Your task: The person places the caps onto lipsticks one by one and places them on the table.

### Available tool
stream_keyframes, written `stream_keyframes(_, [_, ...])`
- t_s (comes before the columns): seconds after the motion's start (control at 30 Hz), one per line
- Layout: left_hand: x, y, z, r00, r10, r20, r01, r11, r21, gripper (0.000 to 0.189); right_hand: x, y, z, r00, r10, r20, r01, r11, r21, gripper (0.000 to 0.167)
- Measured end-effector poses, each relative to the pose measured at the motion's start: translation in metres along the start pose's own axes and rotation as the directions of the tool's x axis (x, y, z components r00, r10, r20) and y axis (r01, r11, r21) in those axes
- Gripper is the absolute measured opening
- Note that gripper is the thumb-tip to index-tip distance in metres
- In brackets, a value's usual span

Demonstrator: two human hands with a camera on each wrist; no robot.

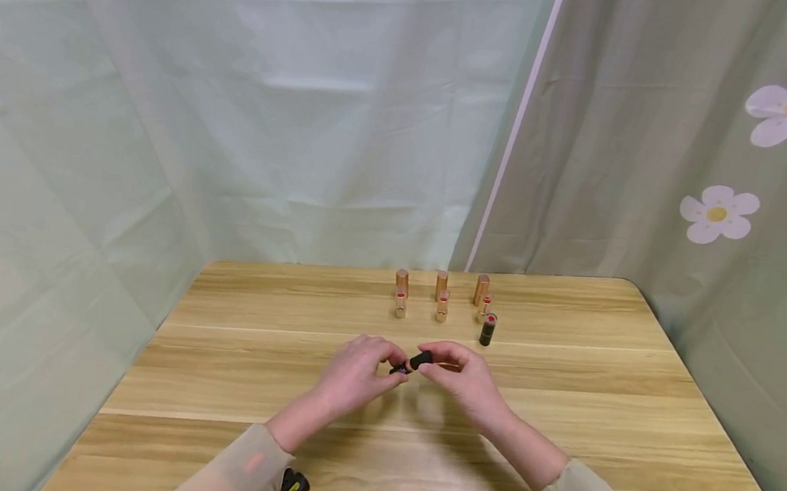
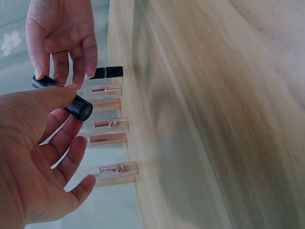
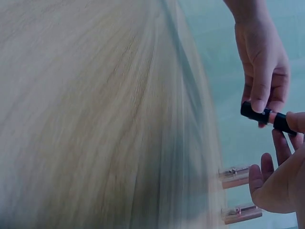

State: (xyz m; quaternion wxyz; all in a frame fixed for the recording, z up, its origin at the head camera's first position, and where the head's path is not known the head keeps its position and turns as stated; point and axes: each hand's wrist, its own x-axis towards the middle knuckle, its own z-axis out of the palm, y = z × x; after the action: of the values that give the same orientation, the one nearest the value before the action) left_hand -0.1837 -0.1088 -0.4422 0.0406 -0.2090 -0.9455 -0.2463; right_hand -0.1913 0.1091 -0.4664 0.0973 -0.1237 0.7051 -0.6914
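Above the table, both hands hold a black lipstick between them. My left hand [image 1: 362, 370] pinches one black end [image 3: 255, 112] between thumb and fingers. The other black end [image 1: 421, 360] is pinched by my right hand [image 1: 462, 381]. A short pinkish section shows between the two ends in the right wrist view. Small pale lettering marks the part in my left hand, seen in the left wrist view. Just beyond my right hand, another black lipstick [image 1: 487, 334] with a clear, red-tinted top stands upright on the table.
Three rose-gold lipstick tubes [image 1: 441, 284] stand in a row near the back edge of the wooden table [image 1: 243, 378]. Close in front of them are three clear-topped lipsticks [image 1: 442, 310] with red tips. A pale curtain [image 1: 350, 113] hangs behind the table.
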Motion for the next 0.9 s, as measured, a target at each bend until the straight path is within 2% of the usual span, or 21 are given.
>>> stream_keyframes(0.13, [0.003,0.0,0.006,1.0,0.021,0.008,-0.021,1.0,0.013,0.014,-0.002,-0.003,-0.006,1.0,-0.02,0.008,0.021,0.998,-0.062,0.039])
stream_keyframes(0.23, [0.006,-0.001,0.01,1.0,0.026,0.011,-0.026,1.0,-0.01,0.013,-0.004,-0.004,-0.015,0.999,-0.037,0.012,0.038,0.992,-0.117,0.038])
stream_keyframes(0.43, [0.013,-0.003,0.017,0.999,-0.019,0.035,0.022,0.998,-0.059,0.014,-0.008,-0.004,-0.046,0.999,-0.04,-0.029,0.031,0.966,-0.258,0.028])
stream_keyframes(0.6, [0.02,-0.005,0.022,0.996,-0.068,0.053,0.073,0.991,-0.111,0.014,-0.012,0.003,-0.079,0.995,-0.067,-0.077,0.028,0.902,-0.431,0.025])
stream_keyframes(0.9, [0.04,-0.003,0.032,0.991,-0.127,0.047,0.132,0.981,-0.142,0.019,-0.018,0.005,-0.123,0.976,-0.17,-0.134,0.034,0.732,-0.68,0.028])
